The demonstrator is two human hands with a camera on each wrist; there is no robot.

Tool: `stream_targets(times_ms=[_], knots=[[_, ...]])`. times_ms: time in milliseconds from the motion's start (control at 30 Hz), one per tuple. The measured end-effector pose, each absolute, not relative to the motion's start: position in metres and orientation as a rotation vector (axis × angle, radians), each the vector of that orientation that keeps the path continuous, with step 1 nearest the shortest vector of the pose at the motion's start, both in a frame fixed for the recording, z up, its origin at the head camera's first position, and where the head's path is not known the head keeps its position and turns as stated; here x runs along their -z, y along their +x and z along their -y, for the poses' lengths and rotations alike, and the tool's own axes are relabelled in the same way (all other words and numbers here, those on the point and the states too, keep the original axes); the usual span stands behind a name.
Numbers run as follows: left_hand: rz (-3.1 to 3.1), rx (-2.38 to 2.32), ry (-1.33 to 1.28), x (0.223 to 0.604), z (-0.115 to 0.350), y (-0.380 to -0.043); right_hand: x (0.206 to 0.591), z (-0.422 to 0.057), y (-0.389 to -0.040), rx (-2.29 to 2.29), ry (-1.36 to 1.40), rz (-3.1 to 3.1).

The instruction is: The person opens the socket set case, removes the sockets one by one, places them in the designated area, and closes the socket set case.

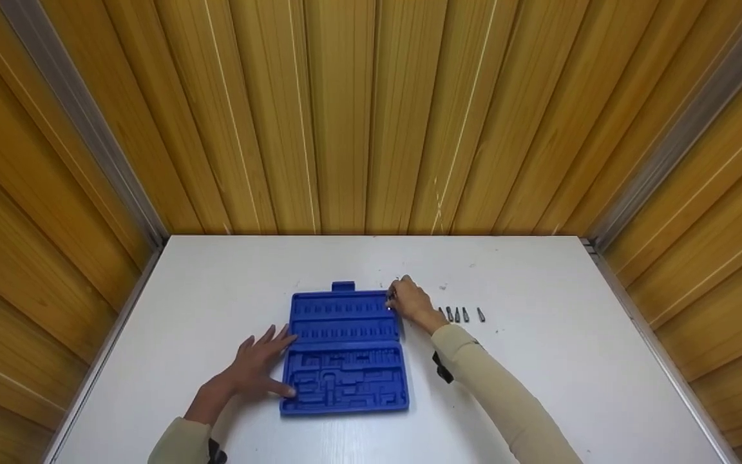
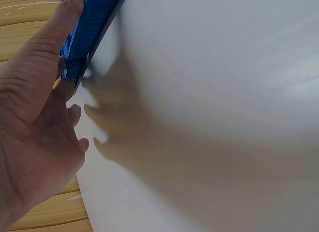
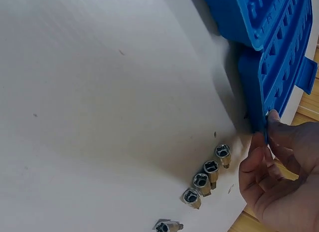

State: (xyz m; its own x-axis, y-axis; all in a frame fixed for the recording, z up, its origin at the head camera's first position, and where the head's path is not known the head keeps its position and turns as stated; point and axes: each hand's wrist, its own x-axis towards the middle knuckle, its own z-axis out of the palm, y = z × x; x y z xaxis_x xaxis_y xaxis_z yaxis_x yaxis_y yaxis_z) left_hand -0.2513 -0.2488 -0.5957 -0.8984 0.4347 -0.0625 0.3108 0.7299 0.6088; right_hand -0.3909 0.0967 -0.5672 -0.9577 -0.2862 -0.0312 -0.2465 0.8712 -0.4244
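Observation:
A blue plastic tool case (image 1: 348, 346) lies opened flat on the white table, its moulded slots facing up. My left hand (image 1: 256, 367) spreads along the case's left side, thumb on the lower left edge and a fingertip by the hinge line. In the left wrist view the thumb of that hand (image 2: 37, 102) lies straight against the case (image 2: 92, 27). At the upper right corner, my right hand (image 1: 411, 301) pinches a small shiny metal piece, apparently a bit socket (image 1: 389, 307), mostly hidden by the fingers. Several metal bit sockets (image 3: 201, 182) lie to the right of the case.
The white table (image 1: 538, 380) has small dark specks on it. A latch tab (image 1: 343, 285) sticks out from the case's far edge. Wood-look panel walls (image 1: 371, 129) close in the back and both sides.

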Motion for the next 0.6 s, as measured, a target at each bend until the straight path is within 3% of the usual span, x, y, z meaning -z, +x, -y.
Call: stream_targets(times_ms=[233, 600], knots=[[-2.722, -0.926, 0.572, 0.596, 0.247, -0.249, 0.575, -0.104, -0.387, 0.904, -0.614, -2.954], [-2.714, -0.914, 0.552, 0.598, 0.247, -0.25, 0.579, -0.112, -0.392, 1.147, -0.653, -2.859]])
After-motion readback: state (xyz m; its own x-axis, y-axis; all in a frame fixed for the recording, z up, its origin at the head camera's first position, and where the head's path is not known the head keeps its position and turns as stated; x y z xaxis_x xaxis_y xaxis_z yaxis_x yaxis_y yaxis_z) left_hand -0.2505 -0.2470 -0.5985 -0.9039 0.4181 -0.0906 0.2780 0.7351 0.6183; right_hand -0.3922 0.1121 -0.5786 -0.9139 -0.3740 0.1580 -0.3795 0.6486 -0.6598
